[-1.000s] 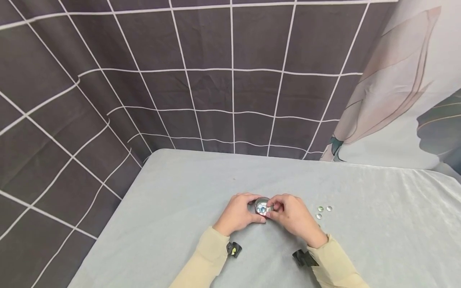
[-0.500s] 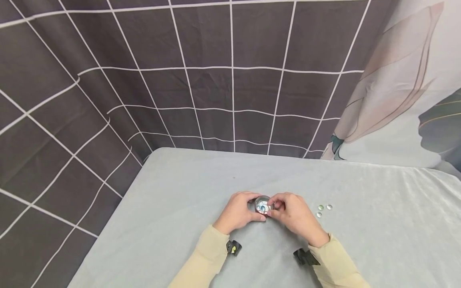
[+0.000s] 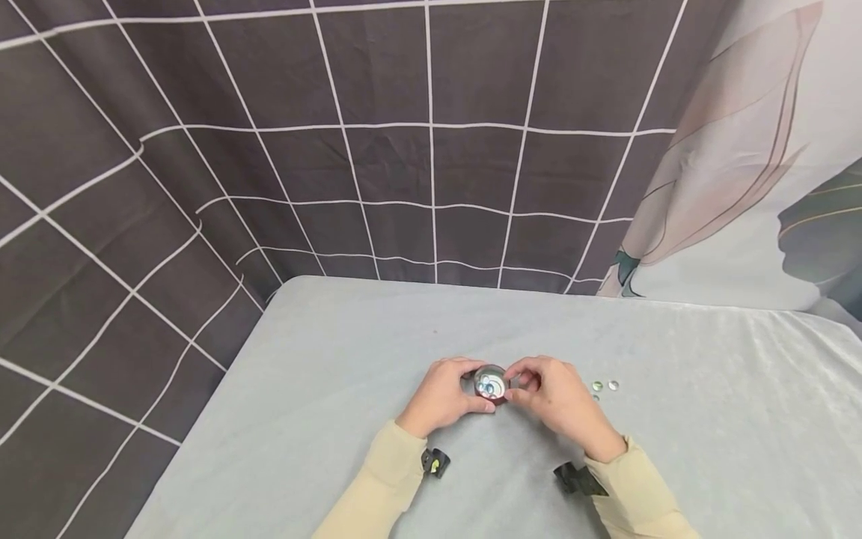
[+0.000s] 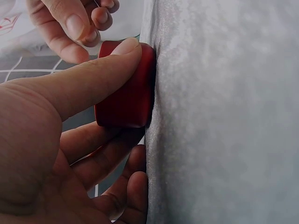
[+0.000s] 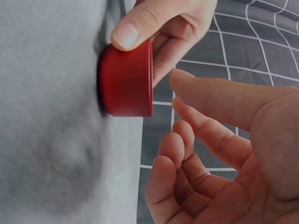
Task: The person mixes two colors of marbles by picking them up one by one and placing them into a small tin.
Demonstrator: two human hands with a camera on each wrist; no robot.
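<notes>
Our left grip [image 3: 438,393] clamps the red cup [image 5: 126,84]; our right grip [image 3: 559,393] stands slightly apart and looks bare. Handling glass beads [image 3: 613,385] seems the step, calling for light pinching.

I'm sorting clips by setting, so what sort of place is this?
Probably a makeshift indoor work corner, though the room itself is hidden. A dark cloth with a white grid and a pale one with large leaf-like shapes screen the far side of a surface covered in light grey fabric.
</notes>
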